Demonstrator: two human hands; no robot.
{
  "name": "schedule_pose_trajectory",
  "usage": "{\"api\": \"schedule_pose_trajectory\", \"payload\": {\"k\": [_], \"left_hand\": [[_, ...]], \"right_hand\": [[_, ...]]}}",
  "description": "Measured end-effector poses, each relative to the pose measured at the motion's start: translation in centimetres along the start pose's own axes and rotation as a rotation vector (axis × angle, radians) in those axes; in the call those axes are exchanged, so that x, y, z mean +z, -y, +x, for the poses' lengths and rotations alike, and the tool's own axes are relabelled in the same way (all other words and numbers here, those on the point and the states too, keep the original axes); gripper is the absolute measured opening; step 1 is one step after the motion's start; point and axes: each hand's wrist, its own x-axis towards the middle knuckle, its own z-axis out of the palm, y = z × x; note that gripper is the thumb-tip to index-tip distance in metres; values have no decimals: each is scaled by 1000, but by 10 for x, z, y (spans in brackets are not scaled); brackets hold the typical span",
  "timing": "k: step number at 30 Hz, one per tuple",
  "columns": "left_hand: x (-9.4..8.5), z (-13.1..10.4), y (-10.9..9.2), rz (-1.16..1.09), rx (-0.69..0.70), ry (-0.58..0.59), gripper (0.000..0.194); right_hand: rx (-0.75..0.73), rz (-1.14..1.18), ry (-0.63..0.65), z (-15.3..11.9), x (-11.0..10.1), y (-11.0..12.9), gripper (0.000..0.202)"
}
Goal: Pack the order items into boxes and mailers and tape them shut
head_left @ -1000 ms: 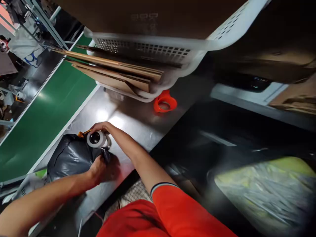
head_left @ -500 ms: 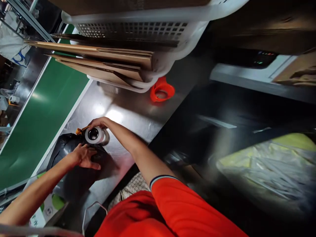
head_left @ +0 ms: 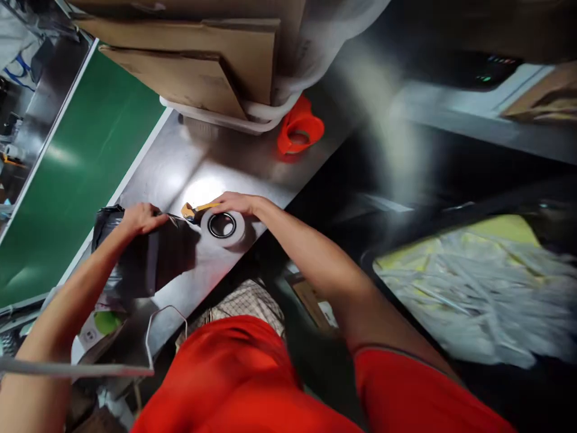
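Observation:
My right hand (head_left: 237,203) grips a tape dispenser (head_left: 188,210) with an orange-yellow frame and a large roll of tape (head_left: 224,228) on it. It is held at the right of a black plastic-wrapped package (head_left: 155,255) on the metal table. My left hand (head_left: 143,218) lies closed over the package's far edge, its fingertips partly hidden. A thin shiny strip, seemingly tape, runs between that hand and the dispenser.
A white plastic basket (head_left: 261,127) with flat cardboard pieces (head_left: 180,78) stands beyond my hands. An orange-red ring-shaped holder (head_left: 300,129) sits beside it. The green conveyor belt (head_left: 94,144) runs along the left. At right lies a bulky pale plastic bag (head_left: 473,288).
My right hand has carried the dispenser right, off the package's top edge. My left hand has gone from spread on the package to closed at its far edge. The view has shifted.

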Motion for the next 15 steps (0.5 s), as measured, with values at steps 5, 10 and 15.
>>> {"api": "schedule_pose_trajectory", "payload": {"k": [5,10,15], "left_hand": [[-15,11,13,-108,-117,-159,60],[-8,5,14,-201,-163,-197,58],[-2,10,18,-233,-149,-207,66]], "right_hand": [[-146,52,-142,-79,37,-72,44],[-238,53,-298,-132,133,-172,54],[-239,6,-272,-115,218,-212,54]]}}
